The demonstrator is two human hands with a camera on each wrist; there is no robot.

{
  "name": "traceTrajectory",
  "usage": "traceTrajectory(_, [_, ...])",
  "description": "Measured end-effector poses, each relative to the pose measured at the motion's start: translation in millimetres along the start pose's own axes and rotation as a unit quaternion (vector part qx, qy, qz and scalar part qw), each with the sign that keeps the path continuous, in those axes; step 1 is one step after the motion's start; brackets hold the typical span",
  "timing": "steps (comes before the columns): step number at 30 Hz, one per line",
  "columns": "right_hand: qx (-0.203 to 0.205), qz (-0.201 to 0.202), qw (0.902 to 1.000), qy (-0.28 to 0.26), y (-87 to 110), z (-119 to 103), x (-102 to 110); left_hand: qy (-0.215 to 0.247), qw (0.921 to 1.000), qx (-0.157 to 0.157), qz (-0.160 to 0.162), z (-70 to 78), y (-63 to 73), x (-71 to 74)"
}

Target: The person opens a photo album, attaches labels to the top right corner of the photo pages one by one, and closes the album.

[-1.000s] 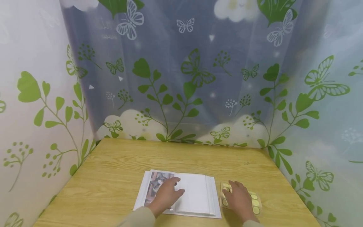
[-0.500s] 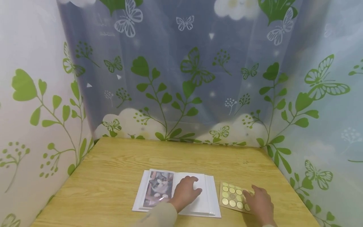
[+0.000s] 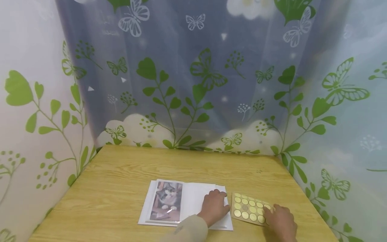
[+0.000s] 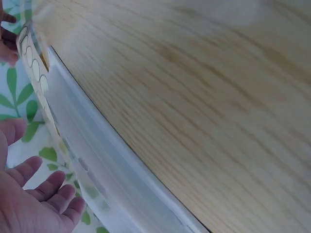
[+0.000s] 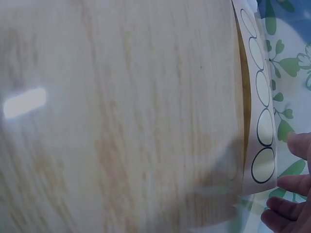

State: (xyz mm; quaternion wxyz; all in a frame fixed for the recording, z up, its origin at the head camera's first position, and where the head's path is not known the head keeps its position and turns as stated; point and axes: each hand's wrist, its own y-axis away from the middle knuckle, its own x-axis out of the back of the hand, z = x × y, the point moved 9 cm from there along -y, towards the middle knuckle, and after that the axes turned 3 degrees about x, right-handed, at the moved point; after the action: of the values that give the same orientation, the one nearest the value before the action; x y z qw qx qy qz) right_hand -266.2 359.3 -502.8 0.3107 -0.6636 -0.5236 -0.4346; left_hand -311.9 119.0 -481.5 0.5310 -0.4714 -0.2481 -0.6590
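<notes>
A white photo album [image 3: 193, 196] lies open on the table, a cat photo [image 3: 167, 203] in its left page and a blank right page. My left hand [image 3: 213, 207] hovers over the album's right edge, fingers loosely bent and apart with nothing between them, as the left wrist view also shows. Just right of the album is a tan sheet of round yellow stickers [image 3: 248, 208], one circle in it looking bare. My right hand [image 3: 282, 222] is at the sheet's right end, fingertips right at its edge; in the right wrist view the thumb and fingers [image 5: 286, 208] are spread apart.
The wood-grain table [image 3: 121, 171] extends behind and to the left of the album. Curtains [image 3: 181, 101] printed with leaves and butterflies enclose it at the back and both sides.
My left hand has moved right, off the cat photo, across the blank page to the album's right edge. My right hand has slid right from over the sticker sheet to its right end.
</notes>
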Motion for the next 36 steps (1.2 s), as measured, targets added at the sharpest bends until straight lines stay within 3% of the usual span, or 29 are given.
traceTrajectory(8, [-0.017,-0.006,0.9998,0.012,0.8,1.9,-4.6,-0.058,0.9983,-0.004,-0.012,16.1,-0.2,-10.6])
traceTrajectory(13, [-0.013,-0.001,0.9998,0.018,1.3,0.8,-4.3,-0.095,0.9954,-0.001,-0.012,18.6,-0.1,-15.6])
traceTrajectory(18, [-0.006,0.0,0.9996,0.027,0.8,-0.1,-6.7,-0.115,0.9927,0.008,-0.036,17.9,-1.2,-23.6])
traceTrajectory(26, [0.004,0.007,0.9998,0.018,0.2,-2.4,-4.4,-0.078,0.9941,0.025,-0.071,18.5,-1.9,-26.5])
traceTrajectory(36, [0.017,0.026,0.9993,-0.022,0.3,-26.1,10.5,0.017,0.9998,-0.003,0.005,15.6,-7.8,-1.4])
